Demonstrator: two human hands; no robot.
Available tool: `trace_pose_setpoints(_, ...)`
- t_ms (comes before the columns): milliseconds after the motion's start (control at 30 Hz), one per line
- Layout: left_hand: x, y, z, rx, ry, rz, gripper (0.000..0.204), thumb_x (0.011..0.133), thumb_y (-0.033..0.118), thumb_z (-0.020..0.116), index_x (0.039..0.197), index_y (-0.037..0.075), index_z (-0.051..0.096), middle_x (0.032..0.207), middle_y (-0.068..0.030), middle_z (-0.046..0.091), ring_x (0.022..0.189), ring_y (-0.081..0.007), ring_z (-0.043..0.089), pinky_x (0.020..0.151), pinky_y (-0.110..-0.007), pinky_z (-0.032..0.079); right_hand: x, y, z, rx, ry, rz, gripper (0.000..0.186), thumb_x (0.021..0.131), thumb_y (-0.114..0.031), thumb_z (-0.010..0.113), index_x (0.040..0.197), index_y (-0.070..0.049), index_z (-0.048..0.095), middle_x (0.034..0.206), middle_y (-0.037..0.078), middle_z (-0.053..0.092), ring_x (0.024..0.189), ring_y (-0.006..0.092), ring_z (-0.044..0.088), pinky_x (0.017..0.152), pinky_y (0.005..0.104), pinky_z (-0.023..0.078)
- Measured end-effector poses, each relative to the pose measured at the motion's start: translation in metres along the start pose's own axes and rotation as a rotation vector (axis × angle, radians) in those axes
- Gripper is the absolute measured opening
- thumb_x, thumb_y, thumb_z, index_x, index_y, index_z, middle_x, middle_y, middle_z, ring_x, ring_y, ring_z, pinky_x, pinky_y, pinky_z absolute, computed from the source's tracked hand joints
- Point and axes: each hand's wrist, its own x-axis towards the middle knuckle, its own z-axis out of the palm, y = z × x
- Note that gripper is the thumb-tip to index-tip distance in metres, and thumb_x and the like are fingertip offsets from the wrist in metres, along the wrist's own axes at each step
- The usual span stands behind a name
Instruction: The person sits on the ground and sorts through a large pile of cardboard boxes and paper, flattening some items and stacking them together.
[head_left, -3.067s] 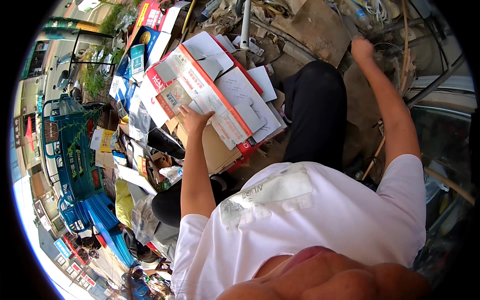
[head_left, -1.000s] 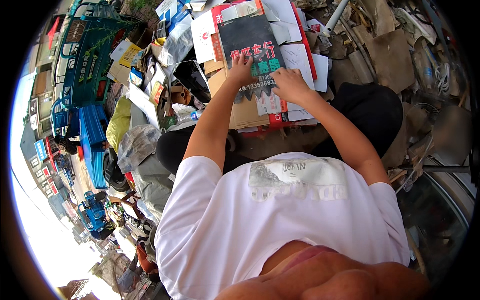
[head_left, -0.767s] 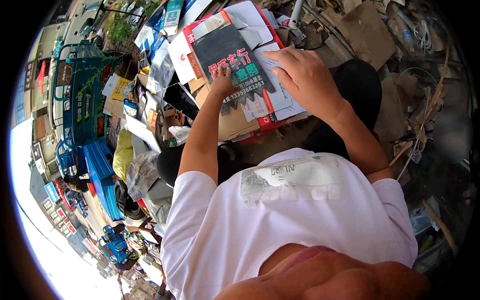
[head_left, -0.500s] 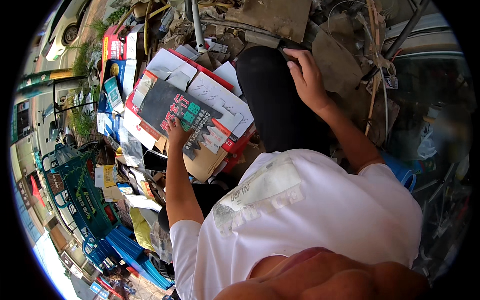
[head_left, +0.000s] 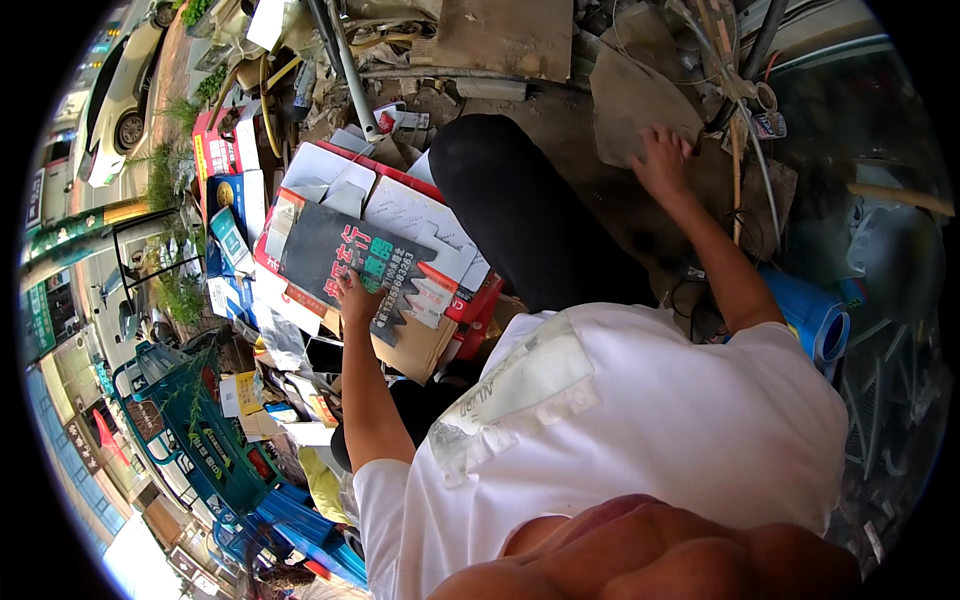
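My left hand lies on a dark printed sheet with jagged white shapes along one end, its fingers apart on the surface. That sheet rests on a stack of white papers, red-edged covers and a brown piece of cardboard beside my bent knee. Out to the right, my right hand reaches over the lower edge of a flat brown cardboard piece. Its fingers look spread, touching or just above the cardboard; a firm grip does not show.
Red and blue boxes stand left of the stack. A metal pole slants down above it. Tangled wire and sticks hang at the right, and a blue bucket lies by my right elbow. A green cart stands far left.
My right hand has left my knee and moved right to the cardboard piece. My left hand stays on the dark sheet. The whole view has shifted a little.
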Motion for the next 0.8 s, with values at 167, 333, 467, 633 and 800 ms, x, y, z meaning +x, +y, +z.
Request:
trace_pose_setpoints(167, -0.004, 0.002, -0.008, -0.001, -0.016, -0.026, 0.108, 0.071, 0.048, 0.08, 0.153, 0.006, 0.023, 0.156, -0.0309, 0.017, 0.14, -0.0507, 0.029, 0.113, -0.049, 0.034, 0.049, -0.025, 0.047, 0.431, -0.13, 0.013, 0.045, 0.085, -0.026, 0.07, 0.123, -0.006, 0.058, 0.118, 0.014, 0.058, 0.108, 0.0344, 0.057, 0.098, 0.0438, 0.042)
trace_pose_setpoints(333, 0.001, 0.007, -0.005, 0.001, -0.013, -0.01, 0.106, 0.072, 0.046, 0.079, 0.153, 0.005, 0.024, 0.156, -0.0317, 0.017, 0.14, -0.0528, 0.027, 0.113, -0.051, 0.033, 0.156, -0.026, 0.131, 0.899, -0.413, 0.291, 0.041, 0.092, -0.028, 0.062, 0.122, -0.001, 0.057, 0.118, 0.015, 0.062, 0.107, 0.0292, 0.059, 0.089, 0.0381, 0.047)
trace_pose_setpoints(467, 0.002, 0.009, 0.003, -0.032, -0.026, 0.011, 0.107, 0.073, 0.046, 0.079, 0.152, 0.002, 0.023, 0.156, -0.0325, 0.016, 0.14, -0.0524, 0.025, 0.115, -0.049, 0.03, 0.236, -0.017, 0.164, 0.71, -0.331, 0.604, 0.052, 0.096, -0.031, 0.053, 0.137, 0.001, 0.047, 0.121, 0.016, 0.06, 0.11, 0.031, 0.056, 0.091, 0.0482, 0.043)
trace_pose_setpoints(633, -0.007, -0.006, 0.005, -0.017, -0.014, 0.031, 0.107, 0.073, 0.045, 0.079, 0.153, 0.002, 0.022, 0.156, -0.0328, 0.018, 0.14, -0.0515, 0.027, 0.114, -0.049, 0.031, 0.258, -0.05, 0.172, 0.941, -0.41, 0.858, 0.06, 0.099, -0.038, 0.049, 0.146, -0.002, 0.039, 0.128, 0.015, 0.057, 0.118, 0.032, 0.052, 0.1, 0.0508, 0.04)
trace_pose_setpoints(800, -0.004, -0.001, 0.003, 0.005, 0.008, 0.027, 0.106, 0.072, 0.045, 0.079, 0.153, 0.005, 0.023, 0.156, -0.0315, 0.02, 0.139, -0.051, 0.03, 0.113, -0.049, 0.034, 0.266, -0.047, 0.151, 1.387, -0.352, 1.02, 0.049, 0.098, -0.04, 0.051, 0.134, -0.007, 0.052, 0.123, 0.006, 0.06, 0.109, 0.0224, 0.057, 0.099, 0.0432, 0.041)
